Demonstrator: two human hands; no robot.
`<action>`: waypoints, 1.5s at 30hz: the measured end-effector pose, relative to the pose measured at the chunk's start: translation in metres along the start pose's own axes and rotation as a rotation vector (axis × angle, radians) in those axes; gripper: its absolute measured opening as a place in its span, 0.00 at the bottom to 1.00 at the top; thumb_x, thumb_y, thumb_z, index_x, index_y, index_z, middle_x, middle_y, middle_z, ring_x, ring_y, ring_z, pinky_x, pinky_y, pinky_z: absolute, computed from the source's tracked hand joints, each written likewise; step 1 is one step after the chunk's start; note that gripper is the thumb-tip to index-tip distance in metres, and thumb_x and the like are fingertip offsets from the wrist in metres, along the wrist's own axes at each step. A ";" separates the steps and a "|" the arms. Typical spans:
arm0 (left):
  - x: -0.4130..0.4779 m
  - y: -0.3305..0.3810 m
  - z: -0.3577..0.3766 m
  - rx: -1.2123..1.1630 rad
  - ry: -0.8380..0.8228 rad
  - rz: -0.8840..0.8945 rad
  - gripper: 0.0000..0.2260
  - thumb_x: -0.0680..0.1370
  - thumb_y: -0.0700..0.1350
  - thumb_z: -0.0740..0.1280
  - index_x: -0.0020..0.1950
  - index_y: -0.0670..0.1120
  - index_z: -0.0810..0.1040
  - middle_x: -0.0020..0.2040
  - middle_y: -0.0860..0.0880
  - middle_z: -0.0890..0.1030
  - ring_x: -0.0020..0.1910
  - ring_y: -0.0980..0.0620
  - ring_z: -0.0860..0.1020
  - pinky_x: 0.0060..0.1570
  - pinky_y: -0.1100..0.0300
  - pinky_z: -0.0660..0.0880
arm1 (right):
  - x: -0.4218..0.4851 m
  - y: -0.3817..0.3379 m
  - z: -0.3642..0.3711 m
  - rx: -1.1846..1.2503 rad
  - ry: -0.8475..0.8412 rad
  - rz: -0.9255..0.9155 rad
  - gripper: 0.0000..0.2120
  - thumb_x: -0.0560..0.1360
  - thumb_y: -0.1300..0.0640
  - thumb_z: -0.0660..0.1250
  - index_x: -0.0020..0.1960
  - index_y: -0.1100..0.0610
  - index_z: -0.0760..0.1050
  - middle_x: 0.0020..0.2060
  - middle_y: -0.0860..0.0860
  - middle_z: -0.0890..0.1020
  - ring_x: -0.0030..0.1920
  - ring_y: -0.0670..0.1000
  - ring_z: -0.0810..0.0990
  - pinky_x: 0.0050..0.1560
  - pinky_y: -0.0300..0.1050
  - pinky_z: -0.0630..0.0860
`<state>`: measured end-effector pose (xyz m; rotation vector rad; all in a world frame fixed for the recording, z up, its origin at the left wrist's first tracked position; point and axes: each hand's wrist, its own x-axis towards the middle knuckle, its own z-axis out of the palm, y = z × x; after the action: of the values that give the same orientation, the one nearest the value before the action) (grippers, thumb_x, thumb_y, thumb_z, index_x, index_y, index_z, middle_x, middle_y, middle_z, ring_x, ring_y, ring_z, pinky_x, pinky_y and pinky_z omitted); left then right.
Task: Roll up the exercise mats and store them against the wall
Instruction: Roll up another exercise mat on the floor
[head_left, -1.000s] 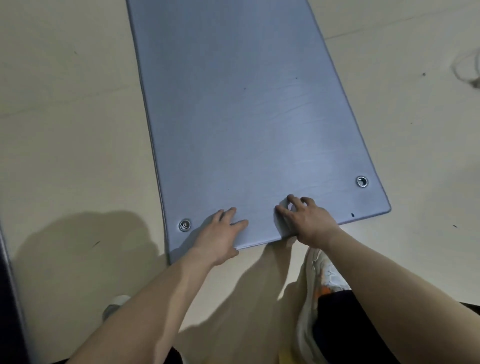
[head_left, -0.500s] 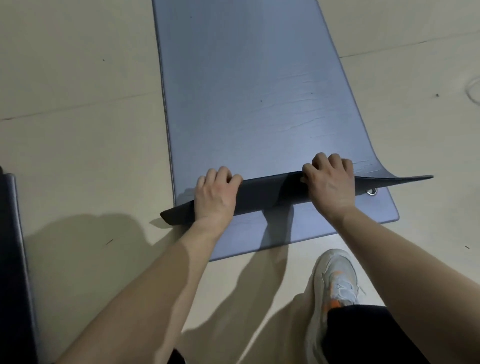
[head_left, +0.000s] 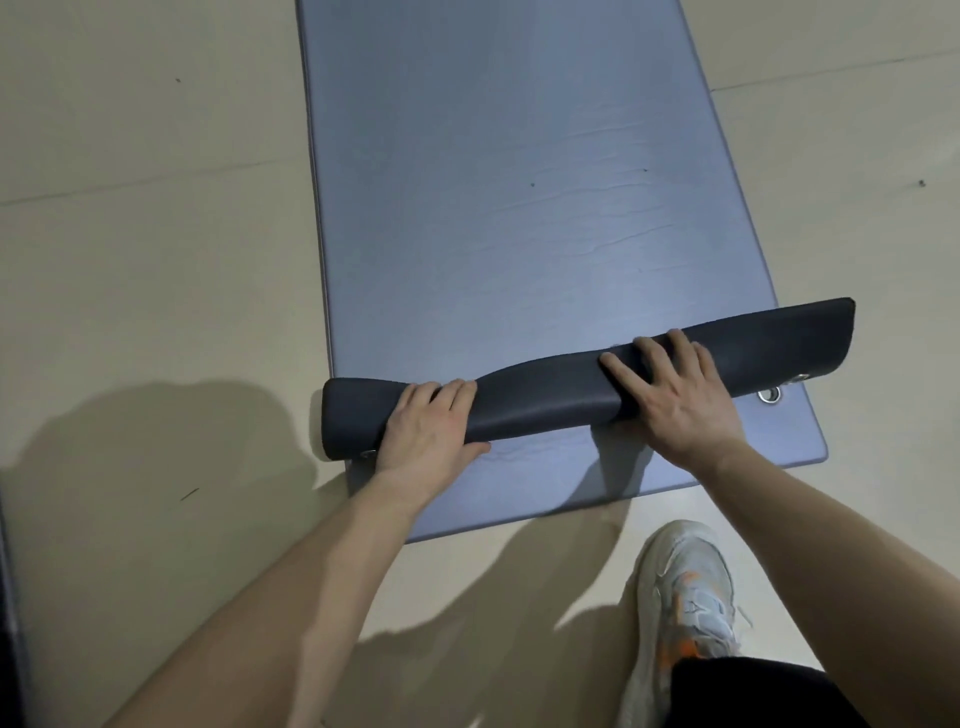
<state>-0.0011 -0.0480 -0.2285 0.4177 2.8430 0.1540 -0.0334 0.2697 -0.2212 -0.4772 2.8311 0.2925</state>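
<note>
We press our left hand (head_left: 431, 431), fingers together, and our right hand (head_left: 675, 395), fingers spread, onto the dark rolled-over near end (head_left: 545, 395) of the blue-grey foam exercise mat (head_left: 519, 156) lying on the beige floor (head_left: 130, 260).

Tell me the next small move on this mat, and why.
Probably push the right hand forward and down to tuck the turned-over dark edge tighter. The fold lies uneven: snug under the left hand, wider and looser toward its right end, with most of the blue mat lying flat ahead.
</note>
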 end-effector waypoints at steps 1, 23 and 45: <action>-0.001 -0.002 -0.004 -0.035 -0.009 0.006 0.33 0.73 0.60 0.75 0.70 0.42 0.75 0.64 0.46 0.80 0.59 0.42 0.78 0.66 0.49 0.71 | 0.001 0.002 -0.002 0.005 -0.003 -0.046 0.31 0.76 0.49 0.63 0.78 0.47 0.63 0.67 0.57 0.74 0.67 0.67 0.68 0.69 0.62 0.65; 0.068 -0.072 -0.047 -0.096 -0.216 -0.387 0.19 0.79 0.66 0.62 0.62 0.55 0.76 0.61 0.47 0.77 0.62 0.42 0.75 0.58 0.49 0.68 | 0.038 -0.059 -0.036 0.234 0.193 0.104 0.36 0.74 0.24 0.59 0.65 0.53 0.77 0.59 0.56 0.81 0.60 0.63 0.77 0.65 0.60 0.65; 0.048 -0.058 -0.086 -0.189 -0.529 -0.137 0.31 0.62 0.67 0.76 0.61 0.57 0.77 0.50 0.55 0.81 0.51 0.48 0.79 0.47 0.53 0.75 | 0.070 -0.033 -0.087 0.185 -0.476 -0.136 0.37 0.61 0.45 0.79 0.68 0.41 0.70 0.57 0.47 0.78 0.54 0.55 0.79 0.56 0.51 0.76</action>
<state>-0.0847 -0.0947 -0.1655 0.1858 2.3011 0.2416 -0.1048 0.1982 -0.1638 -0.4823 2.3241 0.0978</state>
